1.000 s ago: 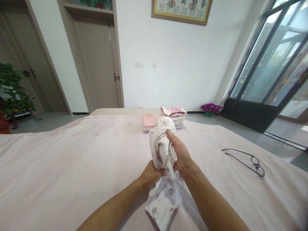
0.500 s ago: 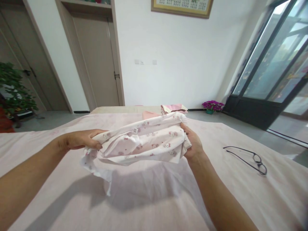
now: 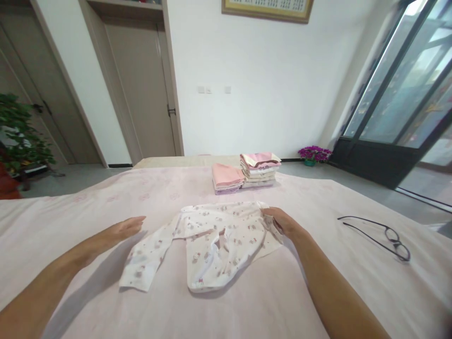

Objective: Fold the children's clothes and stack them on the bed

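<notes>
A small white baby shirt [image 3: 240,235] with a printed cartoon pattern lies on the pink bedsheet [image 3: 158,310]. One long sleeve stretches out to the left, and its front opening is partly creased. My right hand [image 3: 282,221] grips the shirt at its upper right, where the other sleeve is bunched; some fingertips are hidden in the cloth. Off to the left, my left hand [image 3: 129,228] hovers apart from the shirt with its fingers stretched out, holding nothing.
Behind the shirt stand two stacks of folded clothes, a shorter peach-topped stack [image 3: 228,176] and a taller pink and cream stack [image 3: 260,169]. Eyeglasses [image 3: 391,240] lie at the right. Beyond the sheet's far edge are purple flowers [image 3: 314,154] on the floor.
The shirt has come down from the air and now lies spread on the sheet. My left hand has let go and moved left; my right hand stays on the shirt.
</notes>
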`<state>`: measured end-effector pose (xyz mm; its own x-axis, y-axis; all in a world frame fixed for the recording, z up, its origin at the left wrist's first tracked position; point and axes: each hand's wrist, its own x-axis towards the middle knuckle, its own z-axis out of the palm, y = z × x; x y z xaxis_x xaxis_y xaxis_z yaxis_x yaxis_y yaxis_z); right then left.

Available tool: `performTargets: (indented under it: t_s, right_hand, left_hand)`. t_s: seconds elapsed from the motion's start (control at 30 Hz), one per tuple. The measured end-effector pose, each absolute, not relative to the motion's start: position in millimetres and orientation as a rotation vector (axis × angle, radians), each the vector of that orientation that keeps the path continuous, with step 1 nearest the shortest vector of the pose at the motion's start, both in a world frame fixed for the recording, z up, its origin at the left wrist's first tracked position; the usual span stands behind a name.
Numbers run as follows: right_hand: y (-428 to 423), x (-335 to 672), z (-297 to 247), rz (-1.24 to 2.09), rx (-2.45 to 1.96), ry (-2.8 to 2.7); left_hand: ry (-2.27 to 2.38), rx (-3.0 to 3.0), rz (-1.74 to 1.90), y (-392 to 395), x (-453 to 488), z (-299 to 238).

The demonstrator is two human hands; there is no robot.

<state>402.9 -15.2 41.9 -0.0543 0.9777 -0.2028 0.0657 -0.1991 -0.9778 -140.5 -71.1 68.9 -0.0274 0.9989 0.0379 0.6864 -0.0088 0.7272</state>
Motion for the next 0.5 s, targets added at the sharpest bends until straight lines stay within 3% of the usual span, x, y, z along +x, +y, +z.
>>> performTargets:
  t_s: [0.07,0.27,0.5]
  right_hand:
    - [-7,403,46,1.432,-1.421,-1.176]
    - [19,398,46,1.329,-1.531,-1.147]
    - [22,402,36,1.369,-1.160,-1.125]
  left_hand:
    - [1.667,1.858,0.646,-85,-136,63]
    - [1.777,2.335,0.621,-114,-99,23]
    - [1.896,1.877,0.814,-74,-119,38]
